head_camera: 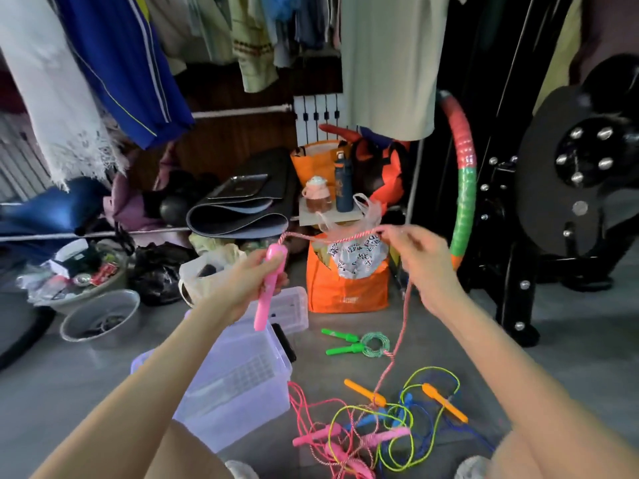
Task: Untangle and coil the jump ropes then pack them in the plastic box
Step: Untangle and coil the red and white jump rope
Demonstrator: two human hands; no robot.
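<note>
My left hand (254, 281) grips a pink jump-rope handle (268, 288), held upright above the plastic box. Its pink-and-white twisted rope (332, 238) runs to the right to my right hand (420, 261), which pinches it. From there the rope drops to the floor into a tangle of ropes (373, 433) with pink, orange and blue handles and yellow-green cord. A green jump rope (366, 344) lies coiled on the floor beyond the tangle. The clear plastic box (238, 385) stands on the floor at lower left, with its lid (290, 309) behind it.
An orange bag (345, 292) stands just past my hands. Metal bowls (100, 316) with clutter sit at left. A hula hoop (465, 188) and black exercise machine (570, 188) rise at right. Hanging clothes (114, 63) and rolled mats (238, 216) fill the back.
</note>
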